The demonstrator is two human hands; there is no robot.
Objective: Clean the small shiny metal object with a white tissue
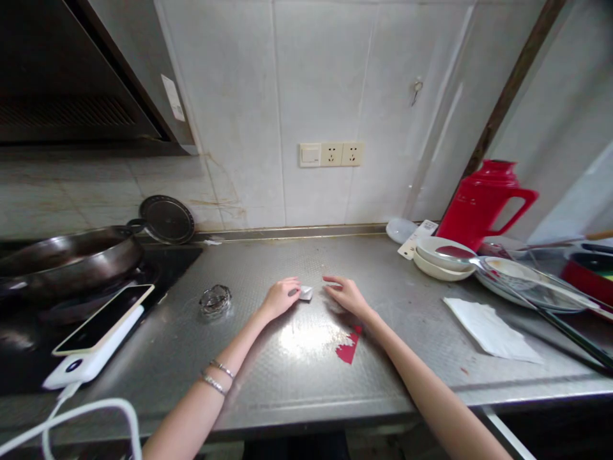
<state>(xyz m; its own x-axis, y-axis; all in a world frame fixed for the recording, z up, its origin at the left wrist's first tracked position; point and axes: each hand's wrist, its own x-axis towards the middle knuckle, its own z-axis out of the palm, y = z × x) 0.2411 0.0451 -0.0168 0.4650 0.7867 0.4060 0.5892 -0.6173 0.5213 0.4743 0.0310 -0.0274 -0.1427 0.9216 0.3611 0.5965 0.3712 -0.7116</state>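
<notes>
My left hand (281,299) is at the middle of the metal counter (306,255), its fingers closed on the edge of a small silvery-grey flat piece (306,293). What that piece is, I cannot make out. A short gap to the right, my right hand (347,295) hovers low over the steel with its fingers stretched out and nothing seen in them. Torn red paper (349,349) lies just below my right wrist. To the left of my left hand sits a glass ashtray (215,300).
A pan (76,252) stands on the stove at left, with a phone (105,319) on a white cabled device (89,364) before it. On the right are a red thermos (479,204), stacked bowls (443,259), plates and a white napkin (491,329). Sockets (331,154) are on the wall.
</notes>
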